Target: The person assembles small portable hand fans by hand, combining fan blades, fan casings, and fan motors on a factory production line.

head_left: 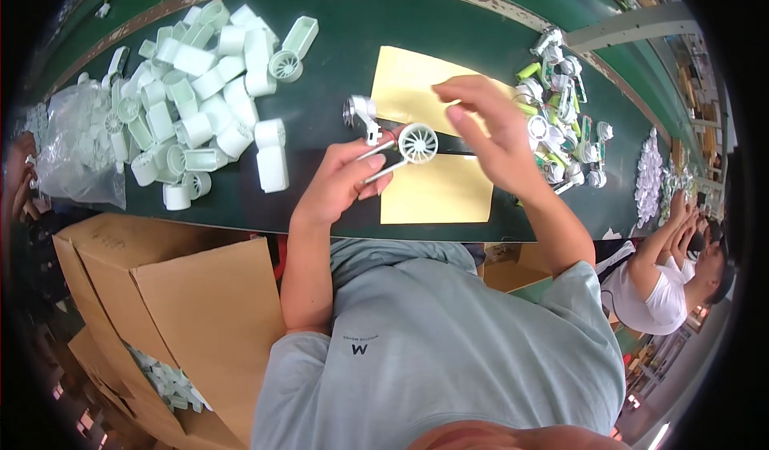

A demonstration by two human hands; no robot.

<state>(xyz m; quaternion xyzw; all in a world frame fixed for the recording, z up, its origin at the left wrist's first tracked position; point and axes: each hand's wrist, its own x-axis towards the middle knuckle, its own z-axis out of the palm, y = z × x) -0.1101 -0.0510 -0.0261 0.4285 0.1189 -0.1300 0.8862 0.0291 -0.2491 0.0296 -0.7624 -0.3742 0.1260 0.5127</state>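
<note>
Left hand: was closed in a narrow grip, thumb against fingers, around the near-left end of a pale green housing.
Pale green housing: was held above the middle of the table, its round, spoked end pointing right and its two thin sides reaching back to the fingers.
Right hand: hung to the right of the housing and apart from it, thumb and fingers held wide with nothing seen between them.
Motor unit: sat just beyond the left hand, silver and white; whether it touched the fingers could not be told.
Yellow sheets: lay one far and one near, the far one partly hidden behind the right hand.
Housing pile: spread in a heap over the left side of the green table.
Plastic bag: stood at the far left of that heap, clear, with pale pieces showing through.
Wired parts: were heaped on the right, white units among yellow-green cylinders.
Cardboard box: stood at the near left, below the table edge.
Co-worker: sat at the right in a white shirt, arms raised toward the table.
</note>
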